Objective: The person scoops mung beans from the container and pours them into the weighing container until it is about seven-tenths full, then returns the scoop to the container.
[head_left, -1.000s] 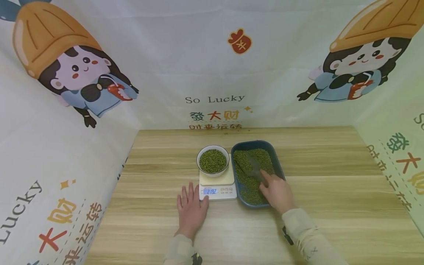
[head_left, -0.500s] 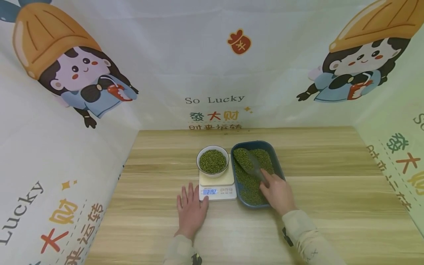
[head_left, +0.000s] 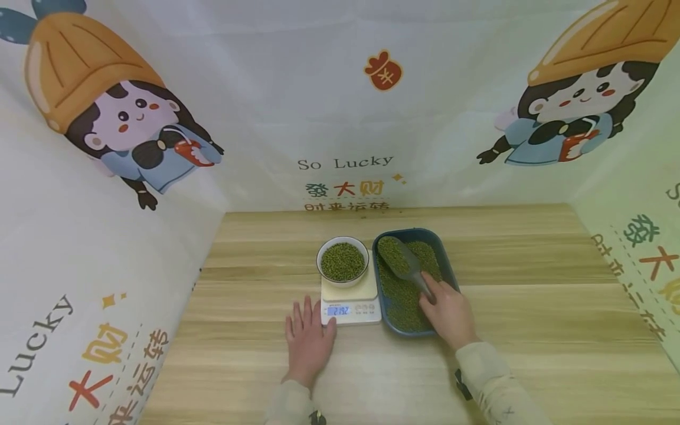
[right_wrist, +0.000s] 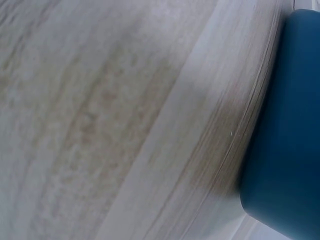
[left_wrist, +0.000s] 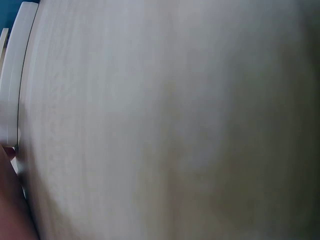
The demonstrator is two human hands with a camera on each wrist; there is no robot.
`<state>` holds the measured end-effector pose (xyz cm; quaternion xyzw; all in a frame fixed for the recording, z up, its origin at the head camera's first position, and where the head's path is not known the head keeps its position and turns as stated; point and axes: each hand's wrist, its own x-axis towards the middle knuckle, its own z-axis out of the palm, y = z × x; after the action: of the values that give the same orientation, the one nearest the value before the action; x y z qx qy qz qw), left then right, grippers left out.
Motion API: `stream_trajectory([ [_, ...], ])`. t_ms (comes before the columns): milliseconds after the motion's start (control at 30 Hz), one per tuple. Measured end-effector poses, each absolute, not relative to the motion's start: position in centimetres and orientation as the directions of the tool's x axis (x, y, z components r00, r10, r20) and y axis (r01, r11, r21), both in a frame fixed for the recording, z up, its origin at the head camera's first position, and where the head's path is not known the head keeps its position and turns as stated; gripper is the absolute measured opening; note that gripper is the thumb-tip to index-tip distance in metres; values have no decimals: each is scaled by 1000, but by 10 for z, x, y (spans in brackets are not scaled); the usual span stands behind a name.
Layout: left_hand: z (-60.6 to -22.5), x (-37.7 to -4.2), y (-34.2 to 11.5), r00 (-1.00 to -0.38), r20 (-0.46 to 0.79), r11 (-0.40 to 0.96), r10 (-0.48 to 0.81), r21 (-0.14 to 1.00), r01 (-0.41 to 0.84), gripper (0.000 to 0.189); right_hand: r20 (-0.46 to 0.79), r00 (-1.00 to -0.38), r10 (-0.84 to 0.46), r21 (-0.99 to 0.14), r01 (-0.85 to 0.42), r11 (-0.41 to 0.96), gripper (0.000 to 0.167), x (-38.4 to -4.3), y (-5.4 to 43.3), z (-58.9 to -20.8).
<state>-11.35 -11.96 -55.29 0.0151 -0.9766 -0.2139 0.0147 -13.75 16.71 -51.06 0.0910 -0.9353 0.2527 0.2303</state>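
My right hand [head_left: 451,313] grips the handle of a grey scoop [head_left: 409,262], its bowl loaded with green mung beans. The scoop is over the left part of a blue tray [head_left: 450,273] that holds more mung beans [head_left: 406,310]. To the tray's left, a white bowl [head_left: 342,280] filled with mung beans stands on a kitchen scale [head_left: 350,314]; the display seems to read 219.2. My left hand [head_left: 310,348] lies with fingers spread at the scale's front left corner, thumb by its front edge. The right wrist view catches the tray's outer wall [right_wrist: 285,135] but not the hand.
Everything stands on a wood-grain table [head_left: 244,330]. A printed cloth [head_left: 265,118] with cartoon figures and lettering rises behind and on both sides. A few stray specks lie near the table's back edge.
The scoop has come up out of the beans, its bowl now heaped and facing up. My left hand, the bowl and the scale hold their places; the display reads the same.
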Motion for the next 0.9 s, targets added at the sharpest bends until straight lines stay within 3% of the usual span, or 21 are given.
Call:
stream_trajectory([
  [900,-558,-116,-121,-999,6,911,-39,411,-33,60,483,-876,19,-544,-282,790,47,-138,171,-513],
])
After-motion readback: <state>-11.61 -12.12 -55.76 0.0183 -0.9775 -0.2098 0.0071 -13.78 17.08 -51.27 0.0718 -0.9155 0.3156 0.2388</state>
